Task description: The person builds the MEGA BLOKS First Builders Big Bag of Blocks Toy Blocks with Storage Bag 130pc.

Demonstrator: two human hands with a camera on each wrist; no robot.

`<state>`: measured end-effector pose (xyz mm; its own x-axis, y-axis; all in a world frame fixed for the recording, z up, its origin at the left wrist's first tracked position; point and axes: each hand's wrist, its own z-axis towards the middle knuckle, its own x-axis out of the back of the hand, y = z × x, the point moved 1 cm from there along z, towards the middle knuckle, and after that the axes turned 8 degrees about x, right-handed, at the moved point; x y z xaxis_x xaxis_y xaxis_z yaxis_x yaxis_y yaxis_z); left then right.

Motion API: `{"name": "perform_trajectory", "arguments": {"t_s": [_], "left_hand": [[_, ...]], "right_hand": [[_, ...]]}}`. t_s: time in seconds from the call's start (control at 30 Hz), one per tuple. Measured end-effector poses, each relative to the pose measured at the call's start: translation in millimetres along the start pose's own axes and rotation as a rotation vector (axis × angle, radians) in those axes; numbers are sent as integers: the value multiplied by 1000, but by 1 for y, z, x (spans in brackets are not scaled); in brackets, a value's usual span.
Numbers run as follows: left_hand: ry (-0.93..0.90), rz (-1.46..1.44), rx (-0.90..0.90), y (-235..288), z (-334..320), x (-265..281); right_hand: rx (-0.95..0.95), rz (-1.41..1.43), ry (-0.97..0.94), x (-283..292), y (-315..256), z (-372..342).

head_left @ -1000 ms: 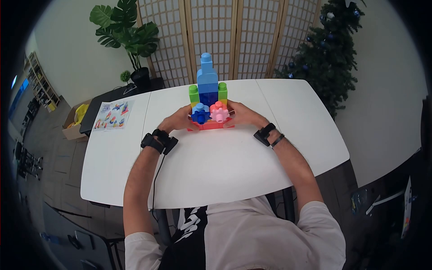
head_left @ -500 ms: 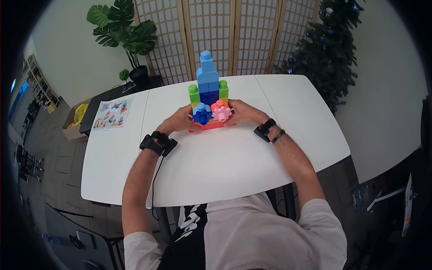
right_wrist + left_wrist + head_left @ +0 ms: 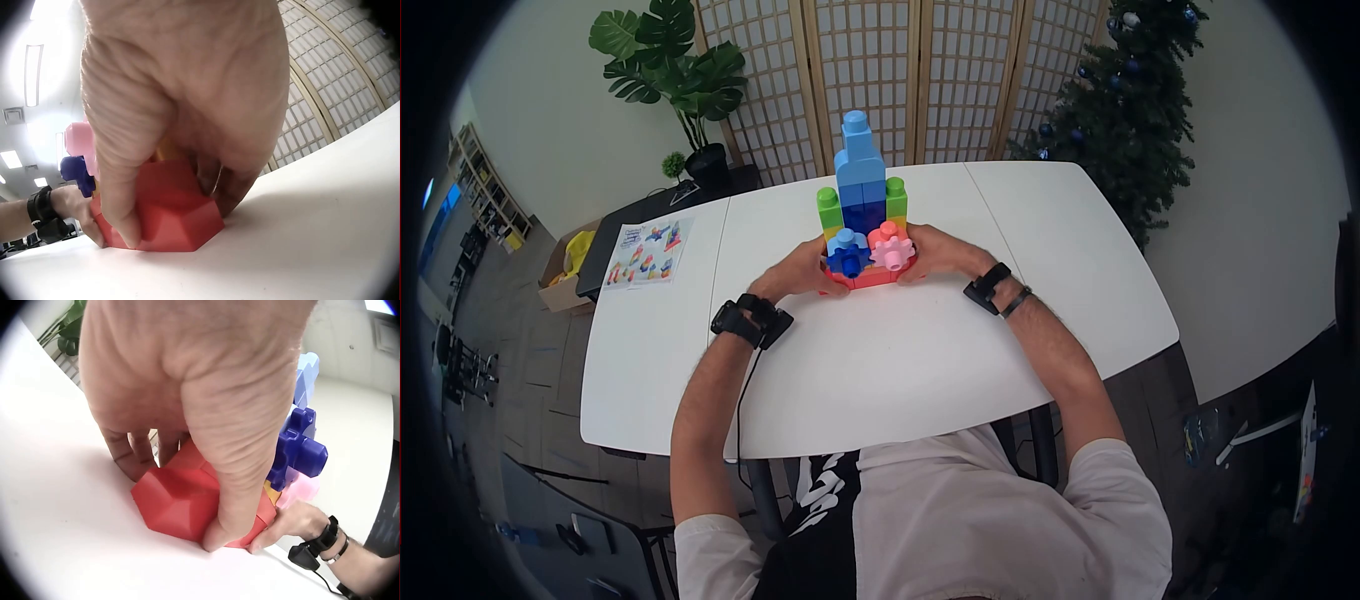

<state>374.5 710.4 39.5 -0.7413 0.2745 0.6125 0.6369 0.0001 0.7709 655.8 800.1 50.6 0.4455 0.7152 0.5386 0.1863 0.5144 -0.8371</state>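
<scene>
A tower of toy building blocks (image 3: 862, 190) stands upright on the white table. Its wide red base (image 3: 178, 503) has angled ends. Light and dark blue blocks form the tall middle, with green blocks on either side. On the front sit a dark blue gear (image 3: 849, 258) and a pink gear (image 3: 892, 252). My left hand (image 3: 802, 270) grips the left end of the base, thumb in front and fingers behind. From the other side, my right hand (image 3: 940, 252) holds the right end in the same way, its thumb (image 3: 122, 215) pressed on the red front face.
A printed sheet (image 3: 650, 253) showing colourful block models lies on the table's left part. Behind the table (image 3: 880, 390) stand a folding screen (image 3: 870, 70), a potted plant (image 3: 708, 165) and a decorated tree (image 3: 1115, 130). A cable (image 3: 740, 420) hangs from the left wrist.
The head view has tilted slightly, shifting the table and tower in the picture. My right thumb has moved a little lower on the base; both hands keep their hold.
</scene>
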Motion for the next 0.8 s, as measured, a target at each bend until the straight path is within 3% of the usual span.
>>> {"name": "perform_trajectory", "arguments": {"t_s": [0.17, 0.47, 0.63, 0.7, 0.8], "left_hand": [[-6, -75, -41, 1, -5, -3], [44, 248, -31, -12, -26, 35], [239, 288, 85, -29, -99, 107], [370, 318, 170, -36, -145, 138], [595, 396, 269, -85, -221, 196]], "right_hand": [[36, 37, -16, -2, 12, 2], [15, -40, 41, 9, 0, -20], [21, -157, 49, 38, 26, -46], [-24, -421, 55, 48, 28, -62], [-73, -453, 66, 63, 31, -82]]}}
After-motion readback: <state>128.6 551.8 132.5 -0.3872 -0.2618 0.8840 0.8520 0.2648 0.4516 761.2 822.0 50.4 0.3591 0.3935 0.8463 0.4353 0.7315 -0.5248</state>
